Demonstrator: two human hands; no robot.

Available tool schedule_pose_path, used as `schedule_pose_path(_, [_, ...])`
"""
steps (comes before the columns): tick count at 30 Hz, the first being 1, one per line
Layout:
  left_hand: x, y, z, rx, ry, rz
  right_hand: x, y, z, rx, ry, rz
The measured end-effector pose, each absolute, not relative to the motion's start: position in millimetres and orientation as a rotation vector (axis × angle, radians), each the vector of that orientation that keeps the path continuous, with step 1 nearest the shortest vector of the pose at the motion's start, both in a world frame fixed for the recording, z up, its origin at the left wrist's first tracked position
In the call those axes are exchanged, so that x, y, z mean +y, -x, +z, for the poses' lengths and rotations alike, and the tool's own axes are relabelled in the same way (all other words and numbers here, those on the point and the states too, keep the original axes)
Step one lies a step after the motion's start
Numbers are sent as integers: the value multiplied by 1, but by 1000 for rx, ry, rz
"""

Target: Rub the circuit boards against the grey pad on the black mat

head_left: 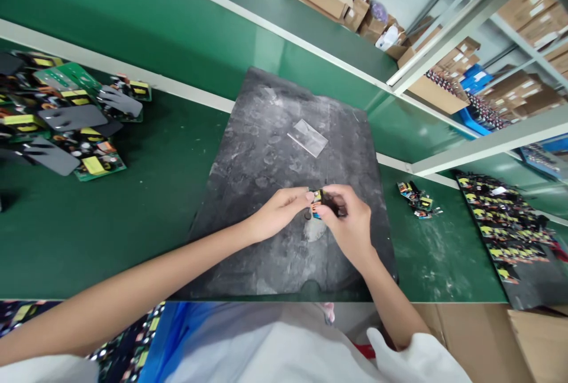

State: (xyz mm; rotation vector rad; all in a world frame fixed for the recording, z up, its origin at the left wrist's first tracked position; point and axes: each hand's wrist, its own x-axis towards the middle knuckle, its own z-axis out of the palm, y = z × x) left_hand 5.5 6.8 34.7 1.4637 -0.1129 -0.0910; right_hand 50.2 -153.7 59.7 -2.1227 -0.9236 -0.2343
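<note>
Over the lower middle of a worn black mat (266, 152), a small circuit board (316, 204) with yellow and orange parts is held between both hands. My left hand (284, 211) pinches its left edge with thumb and fingers. From the right, my right hand (352, 217) wraps its fingers and thumb round the board, covering much of it. A small dark round piece (307, 215) shows just below my left fingertips; whether it is attached to the board is unclear. Farther back on the mat lies a clear flat plastic piece (308, 137).
Circuit boards with grey plates (73, 119) are piled at the left. Several small boards (419, 200) lie right of the mat, beside a black tray (528, 276) with rows of boards. A white frame post (479, 140) and shelves with cartons stand behind.
</note>
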Motion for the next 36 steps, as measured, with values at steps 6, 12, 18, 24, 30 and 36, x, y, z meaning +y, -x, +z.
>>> schedule_pose_path(6, [8,-9,39,-176,-1294,-213,-165,-63,67,-1014,2045,-131])
schedule_pose_path(12, [9,-10,35,-207,-1254,-192,-161,-72,65,-817,2042,-75])
schedule_pose_path(18, [6,-6,37,-279,-1302,-104,-152,-82,56,-705,2068,273])
schedule_pose_path(24, [5,-4,37,-376,-1526,-51,-156,-75,57,-765,1992,254])
schedule_pose_path(30, [10,-7,38,-380,-1432,-176,-155,-62,76,-945,2090,357])
schedule_pose_path(36, [13,-5,44,-525,-1657,-168,-157,-67,80,-973,2129,626])
